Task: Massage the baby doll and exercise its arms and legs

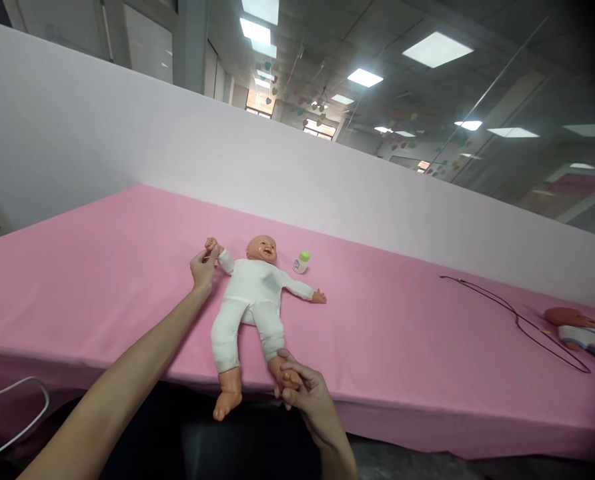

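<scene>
A baby doll (251, 293) in a white long-sleeved suit lies on its back on a pink cloth-covered table (127, 287). My left hand (203, 268) grips the doll's raised plastic hand at the far left of its body. My right hand (302, 393) is shut around the doll's left foot near the table's front edge. The doll's other foot hangs over that edge. A small baby bottle (301, 262) with a green cap stands beside the doll's head, out of reach of neither hand's fingers but touching neither.
A black cord (517, 321) lies in loops on the pink cloth to the right. Past it lies a second doll (572, 327), partly cut off by the frame edge. A white wall panel (177, 140) runs along the table's far side. A white cable (12, 417) hangs at lower left.
</scene>
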A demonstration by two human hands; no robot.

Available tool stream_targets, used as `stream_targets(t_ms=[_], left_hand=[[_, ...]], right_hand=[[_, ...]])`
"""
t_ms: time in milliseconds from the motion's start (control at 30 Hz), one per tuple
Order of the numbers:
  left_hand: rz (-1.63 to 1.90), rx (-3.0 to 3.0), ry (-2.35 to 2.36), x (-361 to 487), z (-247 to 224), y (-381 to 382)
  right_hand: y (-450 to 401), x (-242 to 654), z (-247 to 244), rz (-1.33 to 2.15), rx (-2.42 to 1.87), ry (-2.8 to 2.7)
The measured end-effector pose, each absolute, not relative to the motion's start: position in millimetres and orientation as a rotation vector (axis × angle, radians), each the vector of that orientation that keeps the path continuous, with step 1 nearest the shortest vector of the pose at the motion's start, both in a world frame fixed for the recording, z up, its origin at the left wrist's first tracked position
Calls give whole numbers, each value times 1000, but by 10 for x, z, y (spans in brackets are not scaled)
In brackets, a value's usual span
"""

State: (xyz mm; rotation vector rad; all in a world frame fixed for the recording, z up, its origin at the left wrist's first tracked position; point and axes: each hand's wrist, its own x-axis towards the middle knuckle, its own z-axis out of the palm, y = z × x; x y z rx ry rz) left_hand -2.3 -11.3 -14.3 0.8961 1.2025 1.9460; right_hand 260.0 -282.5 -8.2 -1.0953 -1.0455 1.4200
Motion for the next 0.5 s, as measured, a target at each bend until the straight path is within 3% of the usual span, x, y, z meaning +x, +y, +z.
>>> stream_targets(t_ms=[267,500], left_hand=[[1633,1923,1124,161,-166,-393],[1827,1560,1167,113,-159,-278]], right_hand=[[-1788,2199,380,1182,-1016,-1166],[-1939,2293,374,1217,-1011,-1117]])
